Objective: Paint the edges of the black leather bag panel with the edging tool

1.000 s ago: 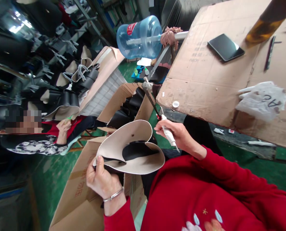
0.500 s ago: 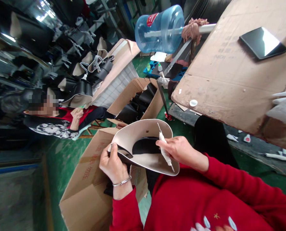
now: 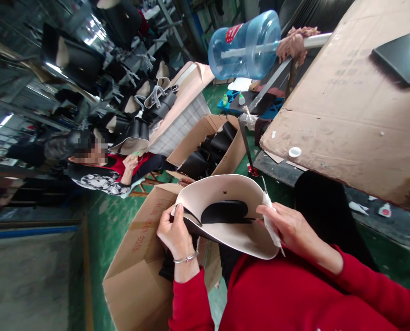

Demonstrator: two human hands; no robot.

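The left hand point(image 3: 175, 232) pinches the near-left edge of a curved leather piece point(image 3: 225, 197), cream on its inner face and black on the outer, with the thumb on top and the fingers closed underneath. The right hand point(image 3: 287, 227) is closed around a white pen-like tool point(image 3: 271, 223) and sits against the right edge of the same piece, so both hands are narrow and holding something. The piece hangs in the air in front of the red sweater point(image 3: 294, 299), above an open cardboard box point(image 3: 139, 257) on the green floor, and well below the cardboard-covered desk point(image 3: 346, 119).

The piece is folded into an open loop. Its long axis runs roughly left to right between the two hands, and the open mouth faces up and away from the person, with a dark oval gap showing in the middle.

As a judgement, the risk lies in the grip: the stiff curl could spring out of the left pinch and drop into the box, or the tool tip, held so close to the edge, could slip and mark or scratch the cream face if the right hand shifts
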